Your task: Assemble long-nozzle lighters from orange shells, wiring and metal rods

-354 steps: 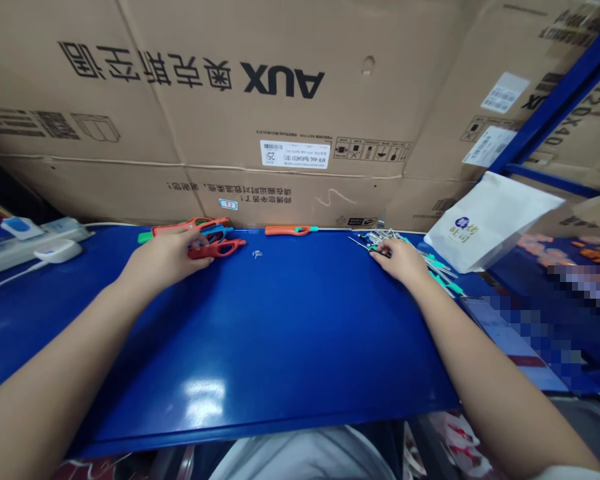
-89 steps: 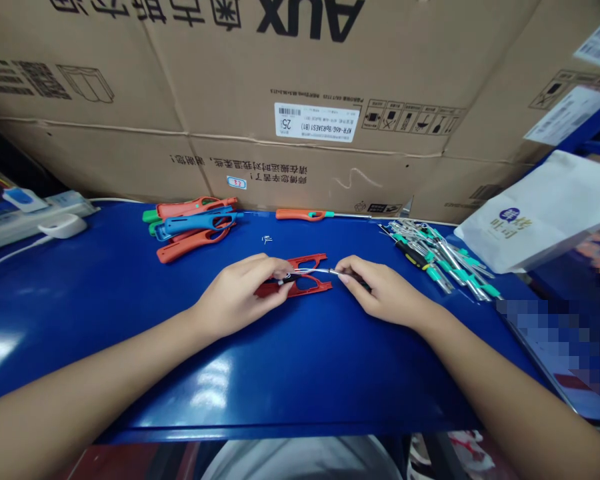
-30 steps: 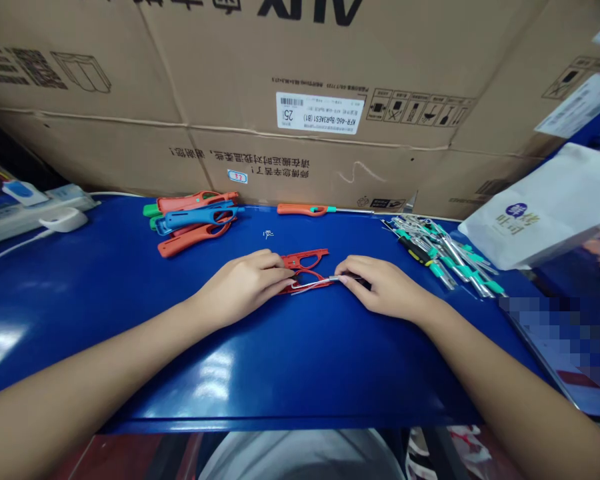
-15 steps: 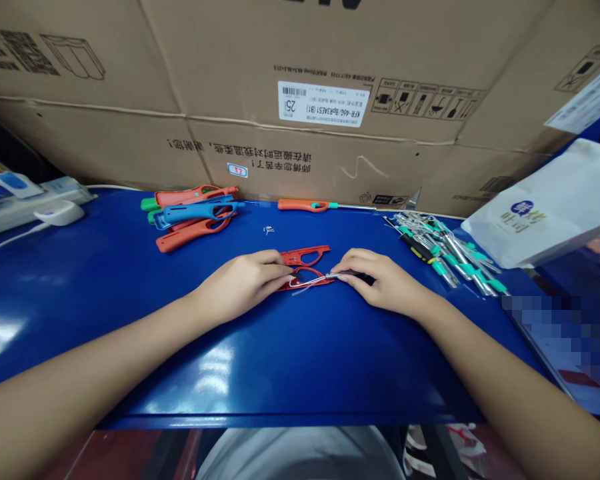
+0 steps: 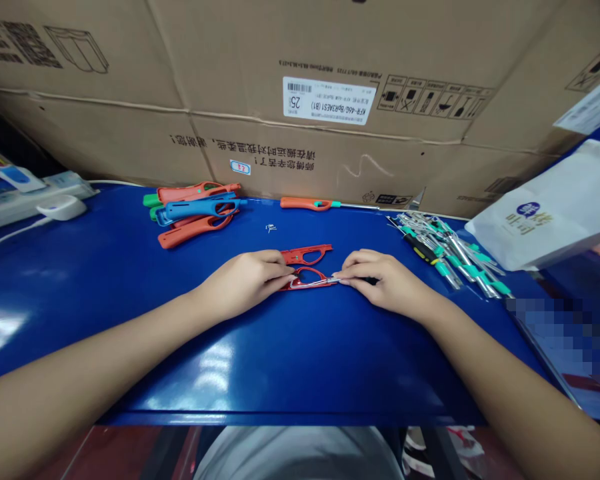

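Observation:
My left hand (image 5: 243,283) is closed on the handle end of a red lighter casing half (image 5: 311,270), which lies on the blue table. A thin white wire (image 5: 305,285) runs along this casing from the left fingertips to its right end. There, my right hand (image 5: 383,280) pinches a slim metal tube (image 5: 333,280); the fingers hide most of it, and a dark part shows behind them. Just beyond lies a second red casing half (image 5: 293,256), its inner side up, close to my left fingers.
Orange, blue and green lighter casings (image 5: 195,210) are piled at back left, near small white pieces (image 5: 271,228). An orange lighter (image 5: 305,204) lies by the cardboard box (image 5: 260,67). At right are metal tubes with green parts (image 5: 460,253), a screwdriver (image 5: 420,250) and a white bag (image 5: 555,207).
My right hand has brought the metal tube down against the casing's right end. The wire, whose loose part hung below the casing, now lies along it. My left hand keeps its place.

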`<state>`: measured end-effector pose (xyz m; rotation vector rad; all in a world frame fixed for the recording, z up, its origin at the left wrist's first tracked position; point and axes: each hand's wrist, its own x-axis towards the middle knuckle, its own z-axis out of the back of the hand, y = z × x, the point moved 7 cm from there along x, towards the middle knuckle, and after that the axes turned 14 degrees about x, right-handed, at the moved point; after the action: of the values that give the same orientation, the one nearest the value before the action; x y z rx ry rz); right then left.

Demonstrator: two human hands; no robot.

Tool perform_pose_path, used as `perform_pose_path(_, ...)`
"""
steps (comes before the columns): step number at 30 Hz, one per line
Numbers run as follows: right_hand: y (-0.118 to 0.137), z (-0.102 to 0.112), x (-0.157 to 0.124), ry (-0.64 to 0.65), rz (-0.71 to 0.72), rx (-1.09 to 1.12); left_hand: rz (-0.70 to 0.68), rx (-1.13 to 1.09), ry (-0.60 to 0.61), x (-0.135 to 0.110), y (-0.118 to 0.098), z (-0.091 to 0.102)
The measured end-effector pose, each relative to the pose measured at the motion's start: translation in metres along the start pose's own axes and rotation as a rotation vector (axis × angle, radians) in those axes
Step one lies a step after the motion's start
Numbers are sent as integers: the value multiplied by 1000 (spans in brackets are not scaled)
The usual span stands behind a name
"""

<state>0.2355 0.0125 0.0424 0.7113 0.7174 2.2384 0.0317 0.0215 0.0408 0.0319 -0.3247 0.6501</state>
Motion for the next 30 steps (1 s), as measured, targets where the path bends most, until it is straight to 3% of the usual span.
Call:
perform_pose_path(10, -1, 0, 1, 16, 45, -17, -11, 21, -44, 1, -2, 4)
perform_pose_path(30, 2, 1, -2, 46, -20, -26, 27, 11, -75, 1, -1, 7)
